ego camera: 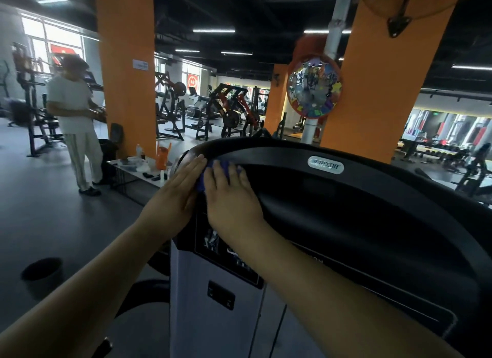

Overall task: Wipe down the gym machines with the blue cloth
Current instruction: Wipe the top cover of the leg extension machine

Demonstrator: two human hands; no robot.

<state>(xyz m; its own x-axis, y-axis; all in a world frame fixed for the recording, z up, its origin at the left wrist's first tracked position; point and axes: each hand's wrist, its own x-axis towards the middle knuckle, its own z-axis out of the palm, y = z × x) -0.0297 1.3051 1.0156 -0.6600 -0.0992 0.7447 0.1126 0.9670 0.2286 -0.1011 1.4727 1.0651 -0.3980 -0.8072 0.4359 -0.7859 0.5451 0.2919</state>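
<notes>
Pressing flat, the right hand [231, 197] pins a crumpled blue cloth [201, 181] on the black curved plastic machine console [346, 197]. The left hand [175, 197] lies flat alongside, fingers straight. The silver oval badge [325, 166] reads PRECOR. Print on the lower panel [213, 241] is illegible, and the cloth is mostly hidden.

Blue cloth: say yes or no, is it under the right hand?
Yes, the right hand presses the blue cloth flat on the machine.

The room was dim; windows [50, 38] blew out white at left, strip lights [213, 30] glowed overhead, the machine [346, 211] sat shadowed, edges bowed.
</notes>
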